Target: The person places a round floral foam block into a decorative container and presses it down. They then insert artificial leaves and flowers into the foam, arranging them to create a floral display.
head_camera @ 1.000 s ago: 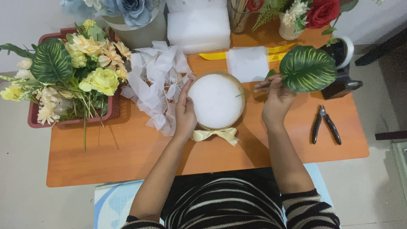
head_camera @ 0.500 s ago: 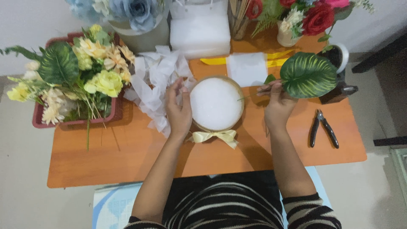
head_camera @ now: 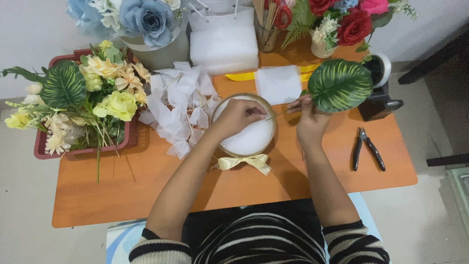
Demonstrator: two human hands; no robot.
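Holding a broad oval fake leaf (head_camera: pixel 340 85), glossy green with pale veins, by its thin wire stem: right hand (head_camera: pixel 309 119) grip pinched shut on the stem, leaf blade up and right of the fist, stem tip pointing left over the round container (head_camera: pixel 245 125). Container has a tan rim, is filled with white foam, and carries a cream satin bow (head_camera: pixel 245 162) at its near edge; it sits mid-bench on the smooth orange bench (head_camera: pixel 137 190). Left hand (head_camera: pixel 239 115) rests on the foam, fingers curled, fingertips meeting at the stem tip; can't tell if they clamp it. Crumpled white ribbon scraps (head_camera: pixel 181 110) just left, black pliers (head_camera: pixel 367 149) well right, red basket (head_camera: pixel 80 100) of yellow flowers far left
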